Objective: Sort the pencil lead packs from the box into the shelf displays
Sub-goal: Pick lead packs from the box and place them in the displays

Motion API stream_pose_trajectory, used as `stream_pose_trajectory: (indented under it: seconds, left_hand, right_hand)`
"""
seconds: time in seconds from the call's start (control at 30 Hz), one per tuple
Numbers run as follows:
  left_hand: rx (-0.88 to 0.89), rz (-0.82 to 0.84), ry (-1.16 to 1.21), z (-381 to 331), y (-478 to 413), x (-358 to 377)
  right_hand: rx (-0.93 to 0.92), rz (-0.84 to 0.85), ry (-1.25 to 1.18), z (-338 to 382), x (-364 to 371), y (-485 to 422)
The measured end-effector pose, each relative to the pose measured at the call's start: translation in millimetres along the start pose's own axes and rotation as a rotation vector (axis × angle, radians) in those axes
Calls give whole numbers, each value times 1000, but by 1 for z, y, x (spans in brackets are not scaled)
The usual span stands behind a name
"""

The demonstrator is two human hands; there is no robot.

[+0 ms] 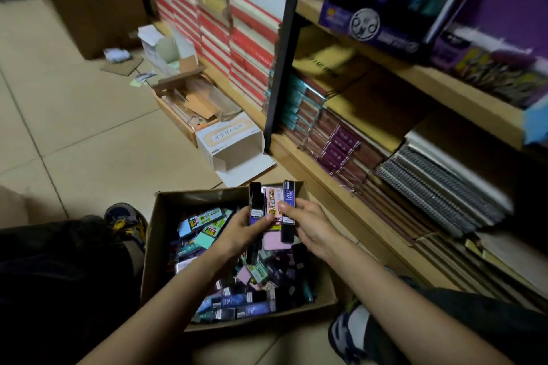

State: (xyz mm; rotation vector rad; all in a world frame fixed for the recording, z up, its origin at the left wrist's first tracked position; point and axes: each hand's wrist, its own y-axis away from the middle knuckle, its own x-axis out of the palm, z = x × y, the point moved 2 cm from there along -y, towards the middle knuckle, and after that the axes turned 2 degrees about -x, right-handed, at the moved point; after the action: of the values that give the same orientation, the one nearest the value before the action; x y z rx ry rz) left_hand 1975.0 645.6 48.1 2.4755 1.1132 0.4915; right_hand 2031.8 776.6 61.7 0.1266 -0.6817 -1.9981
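the pink pencil lead pack (272, 200) carries a yellow band that looks to read "200" — the characters around it are too small to make out. the dark blue pencil lead pack (288, 201) beside it has fine white print, unreadable. the white carton (229, 139) on the floor and the purple display box (370, 28) show lettering — all blurred.

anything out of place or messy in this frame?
Yes. A white carton lies tipped on its side on the floor by the shelf, flap open; a cardboard scrap and crumpled paper lie farther back. Pencil lead packs in the box are jumbled.
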Motion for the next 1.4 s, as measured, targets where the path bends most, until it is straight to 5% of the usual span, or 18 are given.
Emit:
stream_pose_trajectory:
  seconds: [0.37,0.63,1.1,1.4]
  left_hand:
    - [167,122,3,-114,7,17]
    - [381,93,-73,-207,-9,3]
    - [528,76,2,-260,-38,0]
    - [554,44,28,-256,-46,-3]
  right_hand:
    - [-205,21,239,123,-2,49]
    - [-229,-151,593,211,-35,57]
    - [-832,-524,386,376,-62,68]
    - [-787,-738,1062,424,-67,8]
